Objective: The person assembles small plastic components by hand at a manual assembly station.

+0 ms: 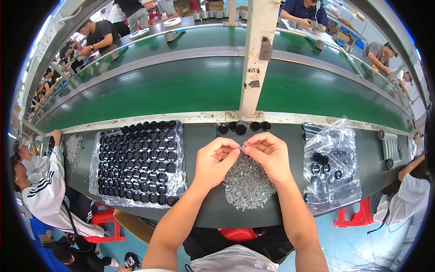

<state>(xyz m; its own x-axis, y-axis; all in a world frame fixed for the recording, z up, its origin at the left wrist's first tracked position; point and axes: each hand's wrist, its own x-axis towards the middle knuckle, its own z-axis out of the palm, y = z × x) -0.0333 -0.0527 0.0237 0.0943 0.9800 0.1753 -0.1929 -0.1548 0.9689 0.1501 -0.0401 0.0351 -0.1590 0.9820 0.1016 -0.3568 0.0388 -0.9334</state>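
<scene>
My left hand (215,162) and my right hand (271,156) meet over the middle of the dark worktop, thumbs and forefingers pinched together. Between the fingertips is a tiny grey piece (241,147), mostly hidden, its exact shape too small to make out. Right below my hands lies a heap of small grey pieces (248,188). Just beyond the fingertips, a short row of round black caps (241,129) stands along the back of the worktop.
On the left, many round black caps (136,165) sit in rows on clear plastic. A clear plastic bag (333,181) with a few black caps lies right. Behind the worktop runs a green conveyor belt (181,90), with a white post (256,63) before it. Co-workers sit on both sides.
</scene>
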